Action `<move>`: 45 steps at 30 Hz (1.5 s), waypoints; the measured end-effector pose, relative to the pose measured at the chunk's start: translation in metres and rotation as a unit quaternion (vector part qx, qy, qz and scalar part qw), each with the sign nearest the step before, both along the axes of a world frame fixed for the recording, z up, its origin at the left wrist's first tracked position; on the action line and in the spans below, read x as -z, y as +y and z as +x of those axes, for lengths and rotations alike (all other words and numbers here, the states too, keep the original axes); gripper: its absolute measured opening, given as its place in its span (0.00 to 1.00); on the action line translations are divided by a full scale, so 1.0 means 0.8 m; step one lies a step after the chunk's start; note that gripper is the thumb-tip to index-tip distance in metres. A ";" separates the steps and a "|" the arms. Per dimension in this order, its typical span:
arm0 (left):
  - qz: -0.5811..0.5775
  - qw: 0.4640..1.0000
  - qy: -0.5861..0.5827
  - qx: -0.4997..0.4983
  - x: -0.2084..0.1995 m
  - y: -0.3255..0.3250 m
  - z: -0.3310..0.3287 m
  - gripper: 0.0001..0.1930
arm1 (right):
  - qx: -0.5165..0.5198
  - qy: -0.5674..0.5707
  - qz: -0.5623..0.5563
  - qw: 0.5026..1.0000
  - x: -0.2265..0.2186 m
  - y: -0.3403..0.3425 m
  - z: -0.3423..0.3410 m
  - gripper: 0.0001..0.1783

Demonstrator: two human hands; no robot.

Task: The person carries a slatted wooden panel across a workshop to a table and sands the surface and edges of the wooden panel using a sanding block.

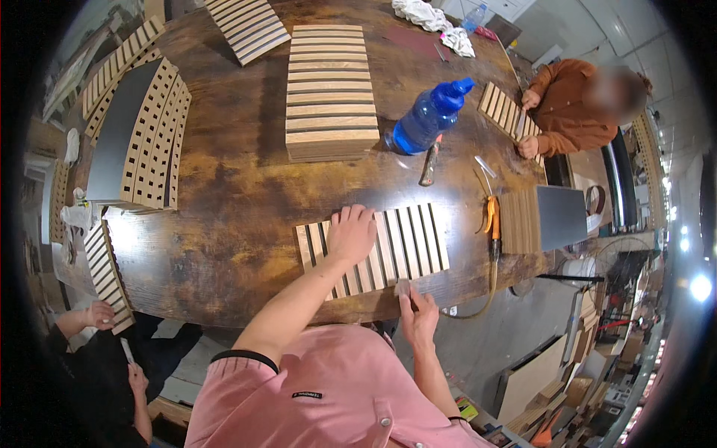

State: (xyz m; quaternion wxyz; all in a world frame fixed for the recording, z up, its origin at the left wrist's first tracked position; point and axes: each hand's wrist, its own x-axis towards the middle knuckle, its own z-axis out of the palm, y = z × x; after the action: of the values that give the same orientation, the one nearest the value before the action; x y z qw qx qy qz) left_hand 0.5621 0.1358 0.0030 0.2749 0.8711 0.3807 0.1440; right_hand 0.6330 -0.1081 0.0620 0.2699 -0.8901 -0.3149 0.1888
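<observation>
A slatted wood panel (399, 246) with pale strips and dark grooves lies in front of me near the table's front edge. My left hand (352, 235) presses on its upper middle, palm down, fingers flat across the strips. At the panel's near edge, my right hand (420, 313) pinches a small flat greyish piece (403, 287) against the wood. The fingers partly cover that piece, so its kind cannot be made out.
A tall stack of slatted panels (328, 89), a blue plastic bottle (429, 118), a utility knife (430, 164) and an orange air gun (491, 216) stand or lie beyond. Panel stacks (134, 142) (523, 220) flank me. Co-workers handle panels at left (108, 276) and right (504, 112).
</observation>
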 end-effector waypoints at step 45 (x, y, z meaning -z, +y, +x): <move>0.046 0.998 0.030 -0.025 0.003 -0.005 -0.033 0.17 | -0.089 -0.138 -0.035 0.986 0.035 0.048 -0.013 0.19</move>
State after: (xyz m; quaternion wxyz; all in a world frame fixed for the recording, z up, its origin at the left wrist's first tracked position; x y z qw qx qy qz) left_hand 0.5355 0.1322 0.0003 0.2189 0.8772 0.4030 0.1418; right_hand 0.6228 -0.0697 0.0336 0.1747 -0.8849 -0.4203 0.0987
